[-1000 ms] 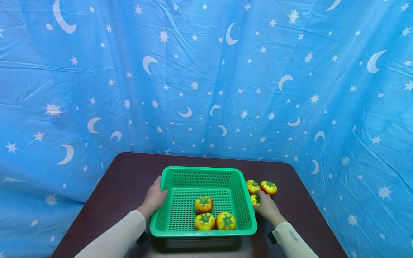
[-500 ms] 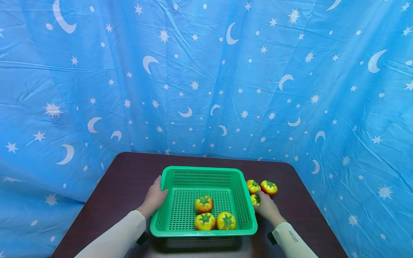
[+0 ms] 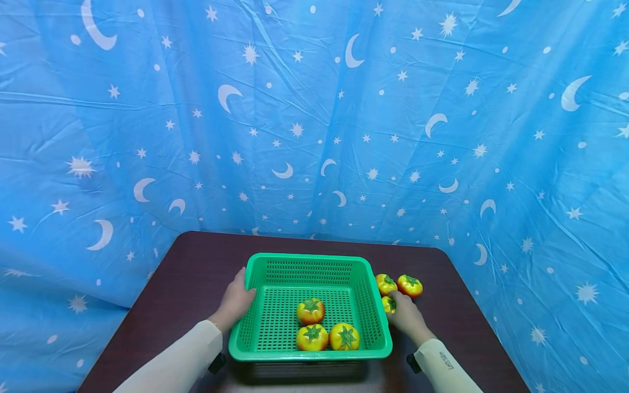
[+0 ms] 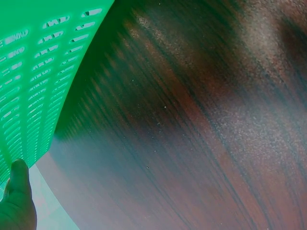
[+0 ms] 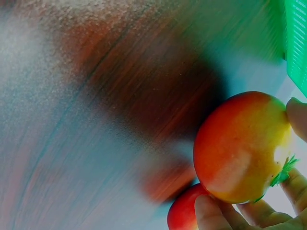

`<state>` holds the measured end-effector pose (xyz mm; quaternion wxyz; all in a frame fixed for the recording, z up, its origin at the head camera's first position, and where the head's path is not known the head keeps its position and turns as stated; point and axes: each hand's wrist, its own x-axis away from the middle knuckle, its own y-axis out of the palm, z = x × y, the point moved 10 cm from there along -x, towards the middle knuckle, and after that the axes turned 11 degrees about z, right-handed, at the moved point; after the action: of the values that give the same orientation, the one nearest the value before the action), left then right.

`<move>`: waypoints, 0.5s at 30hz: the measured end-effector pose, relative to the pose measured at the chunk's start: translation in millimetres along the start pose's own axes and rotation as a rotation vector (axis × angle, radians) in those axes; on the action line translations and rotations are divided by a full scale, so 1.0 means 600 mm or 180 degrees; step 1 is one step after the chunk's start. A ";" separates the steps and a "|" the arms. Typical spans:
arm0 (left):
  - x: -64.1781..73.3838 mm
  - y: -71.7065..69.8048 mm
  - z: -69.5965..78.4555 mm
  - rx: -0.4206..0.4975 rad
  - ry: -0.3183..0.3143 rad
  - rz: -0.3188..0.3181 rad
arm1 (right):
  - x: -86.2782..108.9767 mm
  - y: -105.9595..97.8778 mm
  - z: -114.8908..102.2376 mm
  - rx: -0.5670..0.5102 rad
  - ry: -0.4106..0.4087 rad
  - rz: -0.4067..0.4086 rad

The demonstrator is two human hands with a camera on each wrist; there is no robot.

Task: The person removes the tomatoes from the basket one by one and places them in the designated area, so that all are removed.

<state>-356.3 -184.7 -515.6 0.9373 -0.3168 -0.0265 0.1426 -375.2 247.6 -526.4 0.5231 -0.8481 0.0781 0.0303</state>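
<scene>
Right hand grips a smooth, round, red-yellow tomato-like fruit at its fingertips, toward the tabletop's right edge. Left hand holds a perforated green plastic basket.

Shows small dark lettering on the pale right sleeve, set slantwise. Seems to begin with "Let", but too small and blurred to make out in full. Appears in the head view, as one short line.
</scene>
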 end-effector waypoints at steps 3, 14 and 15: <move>0.000 0.001 -0.001 -0.0010 -0.0010 -0.0001 | 0.000 -0.001 0.001 -0.0001 0.0023 0.0017; -0.001 0.001 -0.003 0.0002 -0.0022 0.0001 | 0.001 -0.002 0.002 -0.0042 0.0089 -0.0017; -0.001 0.001 -0.003 0.0001 -0.0023 -0.0001 | 0.001 -0.002 0.003 -0.0050 0.0107 -0.0020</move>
<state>-356.6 -185.4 -517.1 0.9373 -0.3162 -0.0299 0.1437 -374.1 249.7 -526.1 0.5152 -0.8528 0.0840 0.0150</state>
